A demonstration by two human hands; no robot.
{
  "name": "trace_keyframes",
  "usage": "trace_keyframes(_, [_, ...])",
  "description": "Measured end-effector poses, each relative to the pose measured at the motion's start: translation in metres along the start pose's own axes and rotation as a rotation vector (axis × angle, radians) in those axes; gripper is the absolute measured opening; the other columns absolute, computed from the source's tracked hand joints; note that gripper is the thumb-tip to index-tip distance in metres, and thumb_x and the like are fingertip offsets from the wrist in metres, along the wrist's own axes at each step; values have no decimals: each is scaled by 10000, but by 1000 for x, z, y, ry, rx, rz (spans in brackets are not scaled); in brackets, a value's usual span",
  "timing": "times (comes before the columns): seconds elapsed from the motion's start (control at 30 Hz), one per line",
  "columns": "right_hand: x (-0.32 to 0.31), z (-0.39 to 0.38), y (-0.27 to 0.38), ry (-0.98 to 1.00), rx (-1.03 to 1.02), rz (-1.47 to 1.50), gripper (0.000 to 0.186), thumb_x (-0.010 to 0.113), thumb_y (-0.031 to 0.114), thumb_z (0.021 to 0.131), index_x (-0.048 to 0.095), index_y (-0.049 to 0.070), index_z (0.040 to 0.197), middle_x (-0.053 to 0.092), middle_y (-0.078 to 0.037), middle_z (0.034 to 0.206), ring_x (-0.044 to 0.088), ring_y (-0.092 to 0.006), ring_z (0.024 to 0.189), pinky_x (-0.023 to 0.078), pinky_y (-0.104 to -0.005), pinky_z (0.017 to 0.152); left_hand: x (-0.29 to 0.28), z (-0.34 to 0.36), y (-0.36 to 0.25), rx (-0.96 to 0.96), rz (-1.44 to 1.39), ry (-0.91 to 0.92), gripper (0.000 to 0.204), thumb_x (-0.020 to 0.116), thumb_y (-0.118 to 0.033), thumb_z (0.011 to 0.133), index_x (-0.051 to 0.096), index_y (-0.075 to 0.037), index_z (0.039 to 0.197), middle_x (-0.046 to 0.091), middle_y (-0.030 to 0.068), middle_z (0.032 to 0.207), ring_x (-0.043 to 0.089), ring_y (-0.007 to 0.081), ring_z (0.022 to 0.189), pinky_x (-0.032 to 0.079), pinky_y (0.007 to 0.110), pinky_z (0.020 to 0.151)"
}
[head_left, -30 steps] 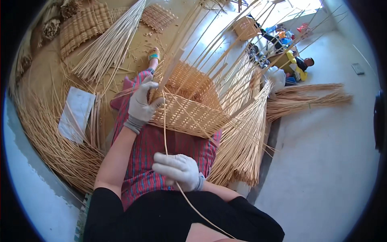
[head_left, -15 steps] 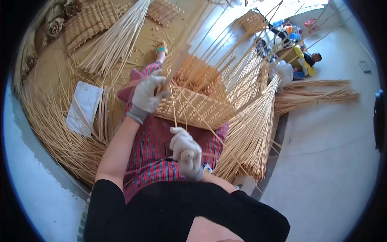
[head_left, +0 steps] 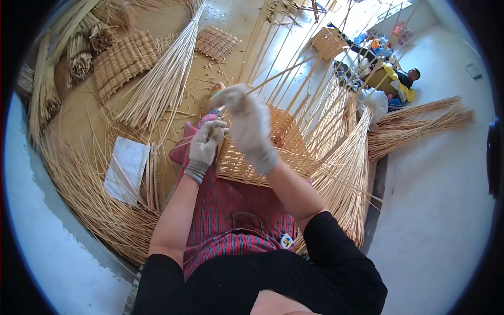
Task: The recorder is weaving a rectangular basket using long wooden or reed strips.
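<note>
Across the person's lap, on a red striped cloth [head_left: 223, 205], sits a woven basket [head_left: 233, 167], with the gloved left hand [head_left: 206, 146] at its left corner, fingers bent, though whether that grip is closed on anything cannot be determined. Over the near side of the basket, the gloved right hand [head_left: 249, 122] is raised and blurred beside a thin strand [head_left: 281, 76], and the state of its grip cannot be told. To the left, on the floor [head_left: 181, 116], lie a pale strand bundle [head_left: 164, 79] and a white sheet [head_left: 125, 170].
</note>
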State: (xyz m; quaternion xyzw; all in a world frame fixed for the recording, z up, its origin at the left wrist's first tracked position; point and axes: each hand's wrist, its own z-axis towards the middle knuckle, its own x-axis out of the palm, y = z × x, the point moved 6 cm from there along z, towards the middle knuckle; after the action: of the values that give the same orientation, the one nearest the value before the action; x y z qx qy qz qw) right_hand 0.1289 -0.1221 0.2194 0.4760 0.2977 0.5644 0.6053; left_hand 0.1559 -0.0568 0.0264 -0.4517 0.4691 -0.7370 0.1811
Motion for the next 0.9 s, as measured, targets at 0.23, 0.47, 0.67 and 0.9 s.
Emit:
trace_keyframes(0.23, [-58, 46, 39, -279, -238, -1061, 120, 701, 185, 936, 716, 72, 973, 713, -135, 859, 697, -299, 789, 544, -380, 729, -3, 13, 5, 85, 17, -151, 225, 751, -77, 938, 612, -51, 1113, 695, 25, 1042, 653, 107, 920, 534, 257, 865])
trace_keyframes(0.47, [-90, 51, 14, -350, -114, -1123, 124, 682, 177, 937, 704, 90, 1023, 717, -156, 920, 704, -330, 869, 548, -396, 772, -4, 4, -1, 159, 262, -105, 334, 807, -160, 896, 663, -44, 1174, 665, 83, 1168, 626, 194, 1113, 480, 325, 1026])
trace_keyframes(0.67, [-84, 21, 44, -204, -221, -512, 330, 485, 253, 1100, 669, -13, 1169, 721, -79, 985, 677, -168, 964, 524, -339, 922, 34, -16, -61, 159, 912, 131, 608, 893, -134, 717, 664, -99, 1279, 568, 104, 1394, 445, 299, 1377, 341, 422, 1197])
trace_keyframes(0.9, [-37, -184, 43, -265, -60, -44, 296, 450, 183, 1071, 691, 18, 1020, 644, -120, 755, 653, -183, 789, 499, -525, 1002, 31, 3, -51, 61, 893, 303, 509, 881, -24, 624, 704, -113, 1093, 564, 74, 1311, 487, 278, 1295, 387, 368, 1155])
